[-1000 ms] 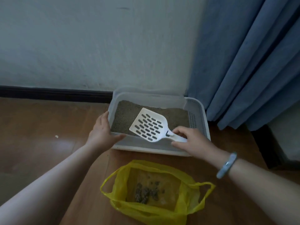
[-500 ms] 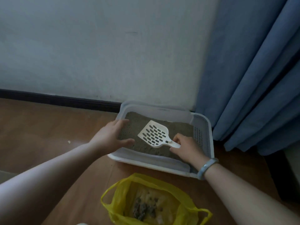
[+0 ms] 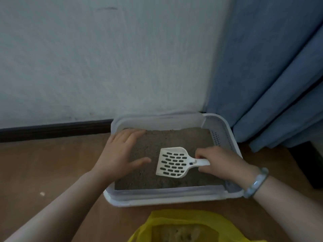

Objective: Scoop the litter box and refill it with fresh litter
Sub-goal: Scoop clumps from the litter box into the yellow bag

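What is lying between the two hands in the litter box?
The head view shows the white slotted scoop, its handle gripped by the right hand, over grey litter; the left hand is spread open beside it.

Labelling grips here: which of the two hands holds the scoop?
The right hand, wearing the bracelet, grips the handle of the scoop; the left hand is spread open, holding nothing.

A white litter box (image 3: pixel 167 198) sits on the wooden floor (image 3: pixel 43 163) against the pale wall (image 3: pixel 104 58), just beside a blue curtain (image 3: pixel 271 75). Grey litter (image 3: pixel 174 137) fills it. The right hand (image 3: pixel 225 163), a pale bangle (image 3: pixel 257 182) on its wrist, grips the handle of a white slotted scoop (image 3: pixel 173 162) lying over the litter. The left hand (image 3: pixel 120 154) is spread flat across the box's left edge. A yellow plastic bag (image 3: pixel 183 227) lies near the front.
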Demonstrator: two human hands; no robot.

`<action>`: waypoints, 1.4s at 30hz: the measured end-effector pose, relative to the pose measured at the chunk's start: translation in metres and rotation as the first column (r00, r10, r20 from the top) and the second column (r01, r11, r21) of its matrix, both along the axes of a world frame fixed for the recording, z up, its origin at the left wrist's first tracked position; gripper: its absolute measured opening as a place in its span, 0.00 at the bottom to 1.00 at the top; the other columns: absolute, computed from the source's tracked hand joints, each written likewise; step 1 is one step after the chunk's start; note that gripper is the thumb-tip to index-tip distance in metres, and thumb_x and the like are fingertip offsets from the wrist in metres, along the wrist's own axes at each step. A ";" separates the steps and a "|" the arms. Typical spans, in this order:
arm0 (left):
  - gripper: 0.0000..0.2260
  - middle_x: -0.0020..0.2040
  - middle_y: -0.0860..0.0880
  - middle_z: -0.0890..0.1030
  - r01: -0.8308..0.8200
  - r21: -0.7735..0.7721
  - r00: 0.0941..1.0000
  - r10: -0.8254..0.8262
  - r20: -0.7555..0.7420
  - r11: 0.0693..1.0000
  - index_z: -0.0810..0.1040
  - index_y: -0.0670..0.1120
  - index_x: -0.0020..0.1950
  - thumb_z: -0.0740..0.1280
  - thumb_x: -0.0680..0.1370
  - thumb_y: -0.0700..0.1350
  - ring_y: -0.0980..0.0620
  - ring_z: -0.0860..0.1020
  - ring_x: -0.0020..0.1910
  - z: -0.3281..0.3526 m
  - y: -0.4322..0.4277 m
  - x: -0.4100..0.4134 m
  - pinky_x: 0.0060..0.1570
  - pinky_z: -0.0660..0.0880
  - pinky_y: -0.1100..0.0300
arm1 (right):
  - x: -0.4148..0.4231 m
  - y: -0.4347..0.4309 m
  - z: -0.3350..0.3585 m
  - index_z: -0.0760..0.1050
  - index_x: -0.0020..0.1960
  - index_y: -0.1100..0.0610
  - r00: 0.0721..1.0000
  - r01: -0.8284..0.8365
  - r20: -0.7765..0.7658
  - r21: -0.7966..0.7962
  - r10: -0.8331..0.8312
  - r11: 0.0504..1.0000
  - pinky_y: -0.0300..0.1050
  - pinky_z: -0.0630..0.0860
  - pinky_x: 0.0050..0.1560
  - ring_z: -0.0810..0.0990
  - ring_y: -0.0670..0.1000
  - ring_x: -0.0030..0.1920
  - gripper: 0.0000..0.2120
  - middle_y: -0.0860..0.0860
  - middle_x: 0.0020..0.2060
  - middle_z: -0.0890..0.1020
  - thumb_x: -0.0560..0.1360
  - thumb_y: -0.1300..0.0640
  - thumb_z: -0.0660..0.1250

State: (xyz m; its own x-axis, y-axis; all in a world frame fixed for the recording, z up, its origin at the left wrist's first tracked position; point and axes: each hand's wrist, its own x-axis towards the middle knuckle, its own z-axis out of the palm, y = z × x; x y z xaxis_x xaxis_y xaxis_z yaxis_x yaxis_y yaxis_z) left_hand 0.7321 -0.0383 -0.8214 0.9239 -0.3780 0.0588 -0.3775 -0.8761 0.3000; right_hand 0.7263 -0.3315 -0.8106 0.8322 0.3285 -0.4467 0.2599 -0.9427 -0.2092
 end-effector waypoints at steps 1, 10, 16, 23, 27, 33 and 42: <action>0.36 0.68 0.52 0.72 0.005 -0.009 1.000 -0.005 0.016 1.000 0.66 0.52 0.71 0.59 0.69 0.70 0.53 0.66 0.68 -0.004 0.007 0.002 0.68 0.55 0.55 | 0.001 0.004 -0.003 0.71 0.50 0.44 1.000 -0.007 -0.011 -0.007 0.007 1.000 0.45 0.74 0.41 0.75 0.47 0.44 0.08 0.44 0.44 0.76 0.73 0.47 0.66; 0.35 0.69 0.56 0.69 -0.011 -0.172 1.000 0.006 -0.027 0.985 0.65 0.53 0.71 0.61 0.69 0.70 0.57 0.58 0.73 -0.031 0.026 0.007 0.71 0.55 0.47 | 0.021 0.005 0.015 0.68 0.55 0.45 0.976 -0.219 -0.051 -0.234 0.213 0.947 0.43 0.68 0.39 0.74 0.47 0.48 0.09 0.44 0.48 0.74 0.76 0.48 0.63; 0.37 0.69 0.57 0.68 -0.011 -0.161 0.998 0.002 -0.056 0.987 0.64 0.51 0.72 0.63 0.68 0.70 0.55 0.58 0.74 -0.035 0.028 0.009 0.68 0.60 0.47 | 0.046 -0.002 0.020 0.69 0.52 0.45 0.957 -0.291 -0.075 -0.304 0.281 0.907 0.44 0.73 0.41 0.74 0.46 0.44 0.07 0.43 0.44 0.73 0.75 0.52 0.63; 0.37 0.67 0.60 0.65 -0.032 -0.173 0.999 0.027 -0.032 0.984 0.67 0.50 0.70 0.63 0.68 0.70 0.56 0.59 0.73 -0.033 0.024 0.009 0.66 0.60 0.51 | 0.060 -0.003 0.026 0.67 0.48 0.49 0.884 -0.463 -0.150 -0.408 0.443 0.787 0.43 0.64 0.33 0.69 0.48 0.40 0.06 0.46 0.38 0.66 0.76 0.59 0.60; 0.36 0.65 0.63 0.63 -0.059 -0.206 0.998 0.054 -0.027 0.977 0.67 0.50 0.70 0.64 0.68 0.69 0.55 0.61 0.72 -0.030 0.022 0.009 0.66 0.61 0.51 | 0.053 0.009 0.006 0.71 0.55 0.54 0.855 -0.514 -0.170 -0.401 0.489 0.758 0.43 0.63 0.35 0.76 0.54 0.49 0.10 0.50 0.41 0.71 0.76 0.64 0.60; 0.35 0.65 0.61 0.66 -0.101 -0.231 0.994 0.090 -0.057 0.968 0.67 0.49 0.70 0.65 0.68 0.66 0.60 0.60 0.71 -0.031 0.021 0.009 0.67 0.58 0.57 | 0.046 0.030 -0.020 0.74 0.55 0.58 0.841 -0.535 -0.143 -0.357 0.521 0.766 0.47 0.66 0.42 0.78 0.57 0.53 0.10 0.55 0.52 0.78 0.76 0.65 0.60; 0.33 0.66 0.61 0.66 -0.127 -0.250 0.988 0.100 -0.116 0.960 0.65 0.52 0.71 0.65 0.69 0.64 0.58 0.62 0.71 -0.032 0.024 0.009 0.69 0.62 0.51 | 0.037 0.048 -0.042 0.74 0.55 0.55 0.899 -0.432 -0.113 -0.084 0.423 0.898 0.49 0.76 0.48 0.79 0.57 0.51 0.09 0.54 0.50 0.79 0.75 0.57 0.64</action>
State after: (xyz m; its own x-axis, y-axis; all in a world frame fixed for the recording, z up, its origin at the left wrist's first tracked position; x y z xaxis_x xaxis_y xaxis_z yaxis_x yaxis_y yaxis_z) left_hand 0.7411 -0.0139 -0.8536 0.9660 -0.2549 0.0439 -0.2362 -0.8004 0.5510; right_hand 0.7638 -0.2838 -0.8531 0.5764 0.5912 -0.5641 0.6275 -0.7625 -0.1578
